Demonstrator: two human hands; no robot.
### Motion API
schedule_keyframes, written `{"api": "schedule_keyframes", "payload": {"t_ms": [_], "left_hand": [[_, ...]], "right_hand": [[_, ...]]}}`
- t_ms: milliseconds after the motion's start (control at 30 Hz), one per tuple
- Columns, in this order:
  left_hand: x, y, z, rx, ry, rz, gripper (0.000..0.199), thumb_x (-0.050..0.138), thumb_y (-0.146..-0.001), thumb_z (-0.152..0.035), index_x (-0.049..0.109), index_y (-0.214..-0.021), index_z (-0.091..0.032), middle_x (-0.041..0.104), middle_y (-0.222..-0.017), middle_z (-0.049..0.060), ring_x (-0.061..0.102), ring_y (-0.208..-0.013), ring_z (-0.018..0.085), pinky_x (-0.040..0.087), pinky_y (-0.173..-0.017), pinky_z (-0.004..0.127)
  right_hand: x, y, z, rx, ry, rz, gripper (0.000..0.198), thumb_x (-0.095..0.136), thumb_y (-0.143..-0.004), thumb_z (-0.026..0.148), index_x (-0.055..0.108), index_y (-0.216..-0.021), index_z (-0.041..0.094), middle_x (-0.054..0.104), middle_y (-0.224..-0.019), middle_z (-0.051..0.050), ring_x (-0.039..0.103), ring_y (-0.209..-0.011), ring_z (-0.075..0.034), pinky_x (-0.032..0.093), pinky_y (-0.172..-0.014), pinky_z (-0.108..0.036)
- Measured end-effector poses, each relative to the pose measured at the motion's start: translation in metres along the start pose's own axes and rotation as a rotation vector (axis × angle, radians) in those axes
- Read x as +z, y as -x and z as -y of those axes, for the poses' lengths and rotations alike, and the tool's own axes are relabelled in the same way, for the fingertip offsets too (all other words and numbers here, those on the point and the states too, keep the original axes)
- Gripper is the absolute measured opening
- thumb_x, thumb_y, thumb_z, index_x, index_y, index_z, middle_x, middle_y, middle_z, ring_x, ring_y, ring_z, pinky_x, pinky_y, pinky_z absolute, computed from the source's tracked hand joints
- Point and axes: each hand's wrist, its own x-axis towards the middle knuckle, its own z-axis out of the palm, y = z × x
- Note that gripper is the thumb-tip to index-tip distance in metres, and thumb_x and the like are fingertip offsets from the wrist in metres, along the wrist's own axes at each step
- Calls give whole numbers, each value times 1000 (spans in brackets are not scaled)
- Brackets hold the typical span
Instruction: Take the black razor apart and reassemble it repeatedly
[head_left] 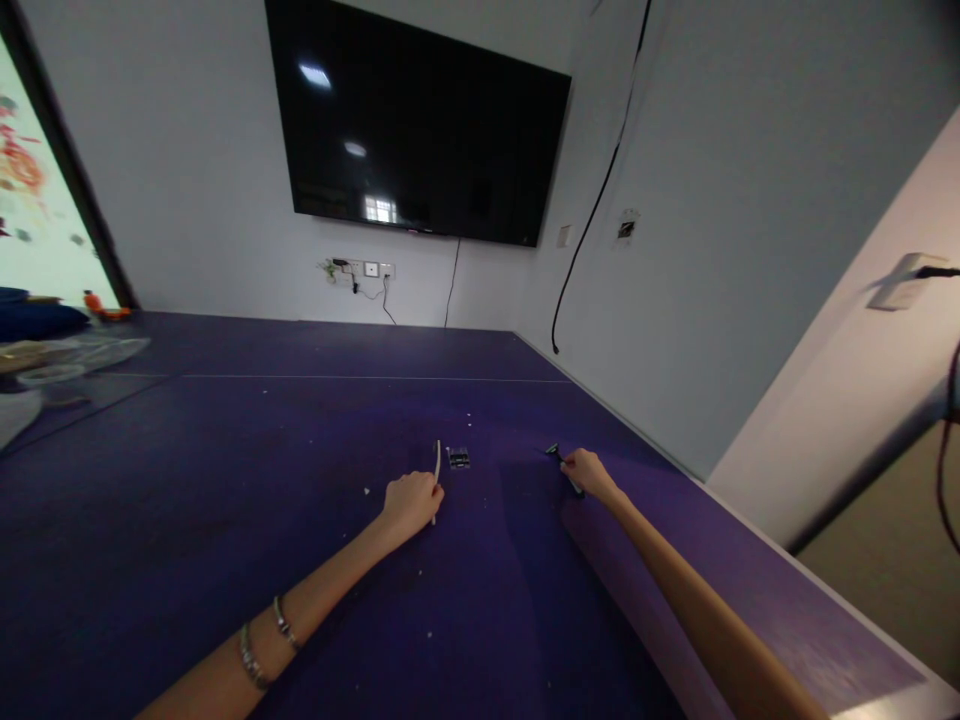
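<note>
My left hand (411, 502) is closed around a slim off-white stick (438, 458), held nearly upright in the picture, with its ends showing above and below the fist. My right hand (589, 472), out to the right, pinches a dark razor (555, 452); its head points up and left, and its handle runs under the fingers. A small dark piece in clear plastic (459, 458) lies on the purple surface (465, 580) between the two hands, just right of the stick and touched by neither. What exactly that piece is, I cannot make out.
Small white bits (367, 491) are scattered over the surface. Plastic bags (90, 358) and an orange item (94, 302) sit at the far left. A television (420, 120) hangs on the back wall above sockets (371, 269); a black cable (600, 195) dangles along the right wall.
</note>
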Motion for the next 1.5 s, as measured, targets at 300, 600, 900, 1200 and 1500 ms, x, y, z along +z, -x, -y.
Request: {"api": "schedule_keyframes", "payload": {"t_ms": [300, 600, 900, 1200, 1500], "left_hand": [[-23, 14, -30, 41, -3, -70, 36, 33, -88, -34, 63, -91, -16, 69, -85, 10, 65, -81, 25, 48, -71, 35], [-17, 30, -68, 164, -8, -124, 29, 36, -88, -29, 59, -98, -14, 68, -84, 14, 66, -80, 29, 49, -67, 40], [-9, 10, -58, 289, 109, -237, 30, 36, -89, -40, 54, -94, -17, 63, -95, 10, 59, -92, 24, 47, -76, 35], [31, -66, 6, 314, 160, -244, 52, 52, -76, -38, 45, -119, -10, 47, -127, 17, 41, -120, 30, 34, -98, 41], [50, -88, 19, 313, 264, -133, 61, 53, -74, -40, 39, -127, -13, 51, -126, 16, 47, -117, 28, 35, -97, 41]], "right_hand": [[27, 28, 68, -21, -565, 132, 24, 64, -68, 29, 67, -89, 18, 66, -76, -6, 62, -67, -17, 49, -57, -27], [55, 82, 134, 230, -1236, 442, 24, 74, -60, 26, 60, -76, 17, 61, -69, 1, 58, -60, -10, 48, -54, -22], [24, 52, 95, 140, -1096, 262, 25, 69, -62, 28, 66, -85, 16, 64, -72, -4, 58, -62, -14, 48, -54, -24], [-36, -9, -18, 25, -82, -7, 27, 50, -69, 25, 72, -78, 12, 66, -62, -4, 62, -65, -21, 41, -53, -23], [-17, -8, -43, 17, 141, 21, 20, 54, -66, 22, 71, -65, 13, 64, -58, -3, 63, -67, -21, 38, -54, -21]]}}
